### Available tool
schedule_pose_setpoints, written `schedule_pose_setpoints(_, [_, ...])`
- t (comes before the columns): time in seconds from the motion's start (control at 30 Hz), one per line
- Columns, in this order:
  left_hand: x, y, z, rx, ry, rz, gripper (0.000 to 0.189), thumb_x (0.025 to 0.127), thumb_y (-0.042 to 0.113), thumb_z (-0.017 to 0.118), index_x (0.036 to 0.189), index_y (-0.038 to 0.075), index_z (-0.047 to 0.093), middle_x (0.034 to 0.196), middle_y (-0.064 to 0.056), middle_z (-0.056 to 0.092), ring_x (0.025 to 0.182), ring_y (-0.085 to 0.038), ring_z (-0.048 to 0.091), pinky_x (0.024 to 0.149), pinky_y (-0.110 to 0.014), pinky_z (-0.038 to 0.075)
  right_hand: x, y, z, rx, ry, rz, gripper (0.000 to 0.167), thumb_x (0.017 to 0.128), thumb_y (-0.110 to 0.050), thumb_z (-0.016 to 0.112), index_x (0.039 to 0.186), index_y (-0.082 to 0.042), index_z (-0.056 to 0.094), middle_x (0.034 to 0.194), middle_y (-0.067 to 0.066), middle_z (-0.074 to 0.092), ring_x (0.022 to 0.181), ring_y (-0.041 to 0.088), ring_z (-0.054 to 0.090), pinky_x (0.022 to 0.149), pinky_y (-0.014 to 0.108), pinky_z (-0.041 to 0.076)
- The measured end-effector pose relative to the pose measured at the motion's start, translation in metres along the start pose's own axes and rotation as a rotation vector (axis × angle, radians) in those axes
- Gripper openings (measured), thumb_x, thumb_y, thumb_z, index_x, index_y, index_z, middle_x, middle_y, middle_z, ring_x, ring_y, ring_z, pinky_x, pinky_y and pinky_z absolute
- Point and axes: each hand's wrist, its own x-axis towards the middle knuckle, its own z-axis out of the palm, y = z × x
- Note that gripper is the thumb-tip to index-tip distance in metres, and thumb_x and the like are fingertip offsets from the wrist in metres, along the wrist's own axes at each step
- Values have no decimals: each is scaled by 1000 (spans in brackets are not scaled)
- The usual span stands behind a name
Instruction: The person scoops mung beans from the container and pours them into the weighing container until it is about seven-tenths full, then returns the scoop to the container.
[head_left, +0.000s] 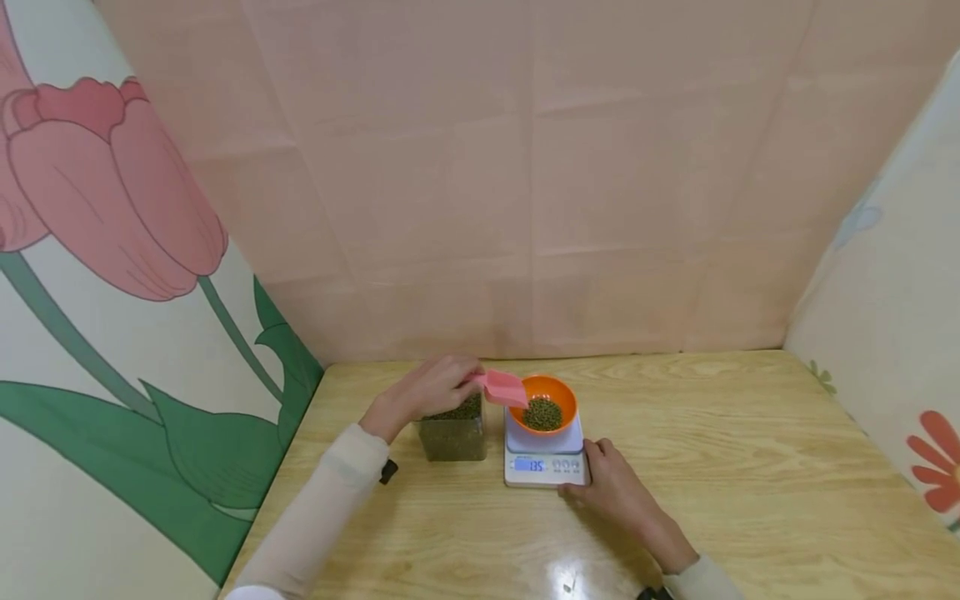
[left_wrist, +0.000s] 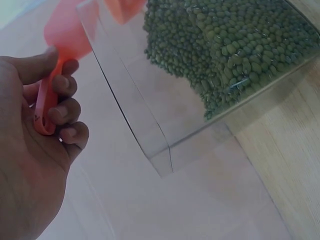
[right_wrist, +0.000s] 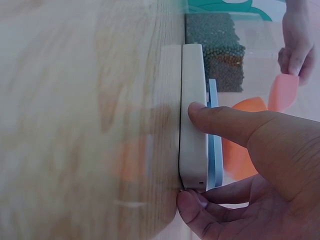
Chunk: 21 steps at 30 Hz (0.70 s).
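My left hand [head_left: 431, 390] grips the handle of a pink plastic scoop [head_left: 506, 389], its fingers curled round it in the left wrist view. The scoop's front edge hangs over the left rim of an orange bowl [head_left: 561, 392]. Small green beans, like mung beans [head_left: 543, 414], lie in the bowl. Beneath the bowl is a white digital kitchen scale [head_left: 546, 471], whose display seems to read 135. My right hand [head_left: 618, 487] holds the scale's near right corner, thumb on the front side and fingers at the right side, as the right wrist view [right_wrist: 270, 145] shows.
Below my left hand stands a clear rectangular container [head_left: 453, 442] of green beans [left_wrist: 250, 50], left of the scale. The wood-patterned table [head_left: 750, 467] meets a pink sheet [head_left: 637, 208] behind and flower-printed panels [head_left: 112, 183] at the sides.
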Motion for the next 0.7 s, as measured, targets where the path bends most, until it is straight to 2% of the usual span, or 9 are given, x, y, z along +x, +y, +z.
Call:
schedule_pose_setpoints(0.27, [-6, -1, -3, -21, 10, -9, 20, 111, 28, 60, 116, 13, 72, 83, 7, 59, 71, -6, 48, 66, -25, 43, -1, 0, 0, -4, 0, 7, 88, 78, -30, 97, 140, 16, 55, 110, 18, 61, 91, 24, 57, 85, 44, 57])
schedule_pose_setpoints(0.53, [-12, -3, -7, -16, 24, 8, 15, 110, 26, 61, 107, 14, 69, 80, 6, 54, 70, -8, 46, 65, -26, 41, -1, -1, 0, 8, 4, 2, 86, 78, -28, 97, 140, 15, 56, 109, 17, 60, 90, 23, 57, 84, 44, 56])
schedule_pose_setpoints(0.7, [-17, -2, -11, -24, 21, 0, 18, 110, 26, 61, 115, 12, 72, 85, 6, 59, 72, -9, 49, 68, -27, 44, -1, -1, 0, 2, 1, 3, 86, 78, -29, 97, 140, 15, 56, 110, 18, 60, 91, 24, 57, 84, 44, 56])
